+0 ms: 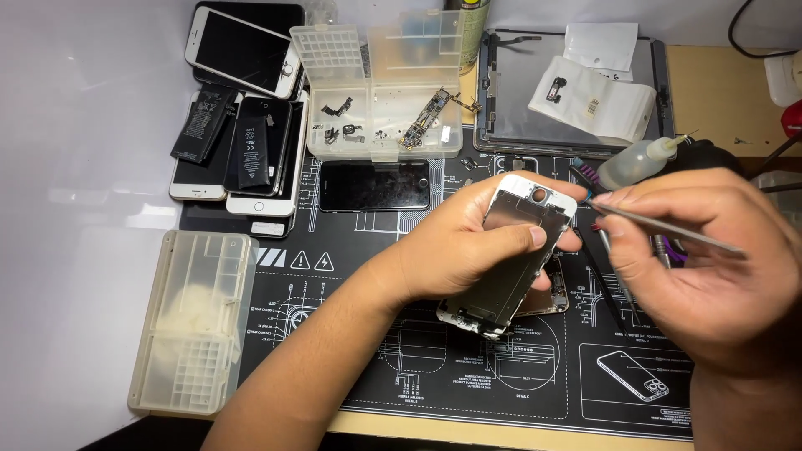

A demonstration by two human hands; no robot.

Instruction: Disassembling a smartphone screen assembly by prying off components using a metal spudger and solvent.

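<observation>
My left hand (pixel 455 242) grips a white phone screen assembly (pixel 518 250), back side up with its metal shield plate showing, tilted above the black repair mat (pixel 418 367). My right hand (pixel 710 250) pinches thin metal tweezers (pixel 660 225), whose tip points at the upper right corner of the assembly near its top edge. Under the assembly a phone housing (pixel 551 296) with exposed parts lies on the mat, mostly hidden.
A clear parts box (pixel 384 108) with small components sits at the back. Phones and batteries (pixel 242 142) are piled at left, a dark phone (pixel 373 185) lies below the box. A closed plastic organiser (pixel 196 326) is front left. A tablet frame (pixel 576 92) and squeeze bottle (pixel 637 160) sit at right.
</observation>
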